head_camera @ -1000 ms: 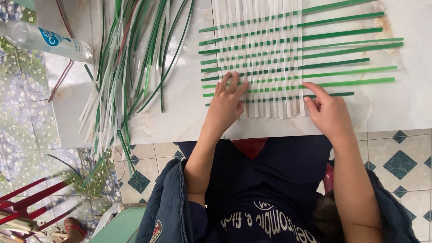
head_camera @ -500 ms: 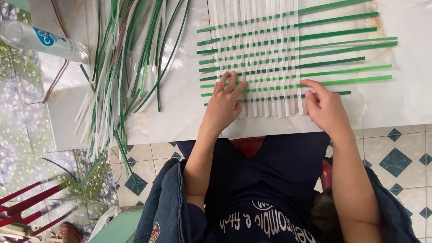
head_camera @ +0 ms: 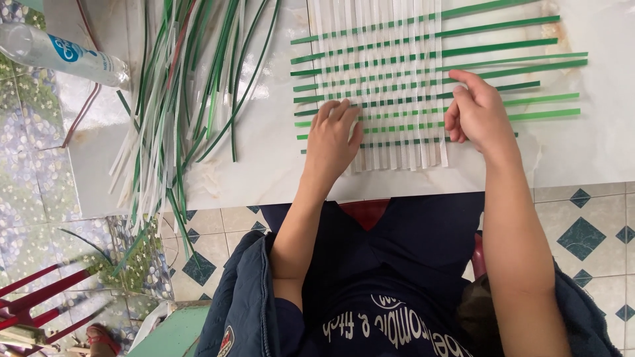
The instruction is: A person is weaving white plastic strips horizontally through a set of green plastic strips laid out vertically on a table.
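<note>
A flat woven mat (head_camera: 397, 73) of white upright strips crossed by green horizontal strips lies on a white marble table (head_camera: 595, 158). My left hand (head_camera: 334, 139) rests palm down on the mat's lower left part, fingers together, pressing the strips flat. My right hand (head_camera: 477, 112) sits at the mat's right edge with its fingers curled onto the green strips there; whether it pinches one I cannot tell.
A loose pile of green and white strips (head_camera: 178, 99) spreads over the table's left side and hangs off its front edge. A clear plastic bottle (head_camera: 63, 56) lies at the far left. Patterned floor tiles and a red chair frame (head_camera: 33, 297) are below.
My right hand has shifted up along the mat's right edge and curled its fingers more. My left hand has stayed on the mat's lower left.
</note>
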